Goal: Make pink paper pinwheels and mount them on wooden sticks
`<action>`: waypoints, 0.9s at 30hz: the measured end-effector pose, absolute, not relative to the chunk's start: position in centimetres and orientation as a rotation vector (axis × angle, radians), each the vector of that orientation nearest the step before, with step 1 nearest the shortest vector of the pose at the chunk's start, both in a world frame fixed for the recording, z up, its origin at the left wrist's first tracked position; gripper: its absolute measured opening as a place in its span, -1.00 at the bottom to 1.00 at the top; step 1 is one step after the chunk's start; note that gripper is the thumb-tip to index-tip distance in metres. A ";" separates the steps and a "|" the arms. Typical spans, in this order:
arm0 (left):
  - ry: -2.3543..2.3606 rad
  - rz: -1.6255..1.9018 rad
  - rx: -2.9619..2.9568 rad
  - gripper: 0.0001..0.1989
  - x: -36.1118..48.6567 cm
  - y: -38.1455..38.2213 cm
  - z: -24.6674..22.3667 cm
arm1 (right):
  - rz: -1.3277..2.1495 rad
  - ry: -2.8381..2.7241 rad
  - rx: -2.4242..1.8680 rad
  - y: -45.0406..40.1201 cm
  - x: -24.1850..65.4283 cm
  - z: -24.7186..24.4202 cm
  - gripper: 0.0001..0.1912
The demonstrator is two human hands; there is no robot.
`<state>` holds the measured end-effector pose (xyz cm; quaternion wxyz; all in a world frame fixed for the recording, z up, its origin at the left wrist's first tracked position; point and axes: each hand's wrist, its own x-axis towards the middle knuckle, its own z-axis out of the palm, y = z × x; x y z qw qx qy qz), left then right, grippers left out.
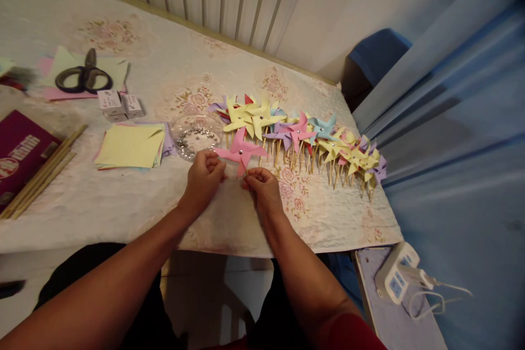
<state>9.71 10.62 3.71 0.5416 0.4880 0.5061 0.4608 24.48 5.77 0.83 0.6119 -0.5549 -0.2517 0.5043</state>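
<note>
A pink paper pinwheel (pixel 241 151) with a silver pin at its centre is upright in front of me. My right hand (pixel 264 186) pinches its thin stick just below the blades. Beside the left blade is my left hand (pixel 204 176), its fingers curled in; whether they touch the paper, or hold anything small, is hidden. A clear round dish (pixel 179 152) of small metal pins stands just beyond the left hand. To the right lies a long row of finished pinwheels (pixel 299 131) in yellow, pink, purple and blue, their sticks pointing toward me.
Left of the dish are stacked paper squares (pixel 131 145), small white boxes (pixel 118 105) and scissors (pixel 85 76) on more paper. Wooden sticks (pixel 45 175) lie by a purple box (pixel 24 153) at far left. A power strip (pixel 396 273) sits right, near a blue curtain (pixel 459 136).
</note>
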 end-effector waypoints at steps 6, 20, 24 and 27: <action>1.222 1.182 1.338 -0.57 9.3 10.5 3.8 | 1.167 -0.589 -1.250 5.8 24.5 0.9 -0.80; 1.290 1.080 1.436 -0.72 8.9 10.5 4.2 | 1.175 -0.604 -1.248 5.6 24.6 1.0 -0.82; 1.270 1.077 1.388 -0.78 9.0 10.4 4.3 | 1.176 -0.617 -1.254 5.6 24.6 1.0 -0.82; 1.270 1.063 1.408 -0.80 9.1 10.3 4.5 | 1.169 -0.631 -1.239 5.6 24.7 0.7 -0.81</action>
